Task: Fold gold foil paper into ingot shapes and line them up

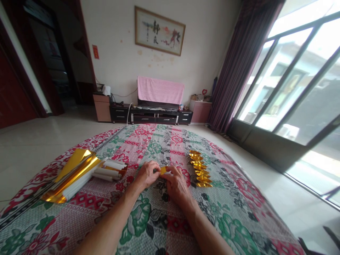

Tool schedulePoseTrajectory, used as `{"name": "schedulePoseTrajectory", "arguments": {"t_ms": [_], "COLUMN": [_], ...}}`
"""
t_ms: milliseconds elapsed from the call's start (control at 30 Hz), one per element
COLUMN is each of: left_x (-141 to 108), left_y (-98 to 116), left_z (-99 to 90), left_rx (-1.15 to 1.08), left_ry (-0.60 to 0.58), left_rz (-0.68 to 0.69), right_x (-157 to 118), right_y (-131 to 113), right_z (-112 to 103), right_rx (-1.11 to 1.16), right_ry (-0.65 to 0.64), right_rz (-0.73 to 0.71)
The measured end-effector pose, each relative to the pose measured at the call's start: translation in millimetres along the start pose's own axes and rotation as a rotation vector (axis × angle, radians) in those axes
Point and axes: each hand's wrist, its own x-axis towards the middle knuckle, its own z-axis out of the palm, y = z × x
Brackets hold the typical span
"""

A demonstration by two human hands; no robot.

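Observation:
A small piece of gold foil paper [163, 170] is held between my two hands, just above the middle of the patterned cloth. My left hand [149, 174] pinches its left side with thumb and fingertips. On the right side, my right hand [177, 181] has its fingers closed over the piece and hides part of it. Several folded gold foil pieces [199, 165], pointed at both ends, lie in a column to the right of my right hand. Left of my hands, a stack of gold foil sheets [78, 173] with white undersides rests beside white rolled papers [108, 170].
The flower-patterned cloth [138, 216] covers the round surface before me. Beyond it stand a low black cabinet [155, 117] and a pink towel [160, 89] draped over a screen. A large window [287, 81] and dark curtain [232, 63] are on the right.

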Motion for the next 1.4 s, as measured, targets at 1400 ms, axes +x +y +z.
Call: {"name": "schedulePoseTrajectory", "arguments": {"t_ms": [1400], "left_x": [-2], "left_y": [18], "left_z": [-10.7], "left_rx": [0.151], "left_ry": [-0.06], "left_rz": [0.066], "right_x": [3], "right_y": [8], "right_z": [-2], "right_rx": [0.029], "right_ry": [0.062], "right_rz": [0.114]}}
